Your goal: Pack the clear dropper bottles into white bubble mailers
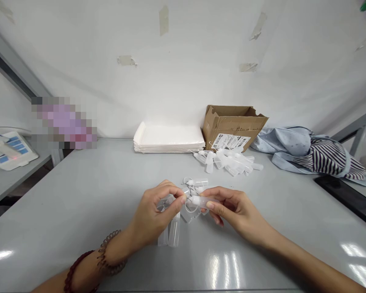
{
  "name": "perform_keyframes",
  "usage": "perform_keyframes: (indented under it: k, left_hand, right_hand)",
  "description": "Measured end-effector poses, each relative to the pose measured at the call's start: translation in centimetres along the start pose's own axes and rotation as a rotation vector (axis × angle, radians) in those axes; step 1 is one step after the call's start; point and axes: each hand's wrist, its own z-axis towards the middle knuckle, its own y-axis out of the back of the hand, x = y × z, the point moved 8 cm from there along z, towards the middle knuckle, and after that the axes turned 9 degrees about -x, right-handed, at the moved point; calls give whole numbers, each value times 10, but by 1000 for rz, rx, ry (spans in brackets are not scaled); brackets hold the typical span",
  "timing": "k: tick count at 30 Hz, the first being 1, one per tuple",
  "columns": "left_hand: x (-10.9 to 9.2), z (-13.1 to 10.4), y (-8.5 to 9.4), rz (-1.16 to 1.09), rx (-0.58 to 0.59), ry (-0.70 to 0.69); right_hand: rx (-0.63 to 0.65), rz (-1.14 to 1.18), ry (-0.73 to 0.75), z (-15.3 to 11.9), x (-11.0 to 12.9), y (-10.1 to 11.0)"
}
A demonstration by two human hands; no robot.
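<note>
Over the middle of the table, my right hand (232, 205) grips a small translucent squeeze bottle (205, 202) between thumb and fingers. The bottle lies sideways, with its white nozzle pointing left and a thin strap looping below it. My left hand (161, 207) pinches at the nozzle's tip with thumb and forefinger; the small piece between those fingertips is mostly hidden. Under and around both hands lie several similar bottles (174, 232), partly covered by the left hand. Farther back is a loose pile of more bottles (232, 160).
An open cardboard box (234, 124) stands behind the pile, beside a stack of white padded envelopes (169, 138). Light blue and striped cloth (323, 156) lies at the right, near a black phone-like slab (349, 201). A white and blue device (15, 150) sits on a left-hand surface.
</note>
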Motion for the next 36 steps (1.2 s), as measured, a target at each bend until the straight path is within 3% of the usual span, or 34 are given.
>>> perform_keyframes:
  k: [21,31,33,36]
  left_hand:
    - [2,-1,-5,8,21,-5]
    - [-1,2,-9,66,121,-33]
    - [3,3,-6,96,103,16]
    - [10,5,2,170,67,95]
  right_hand:
    - [-4,-10,-20,1,-3,-1]
    - [-6,-87,39,9,4,10]
    - [-132,-249,172,13,12,27]
    - [-564,-541,403,16,28,77]
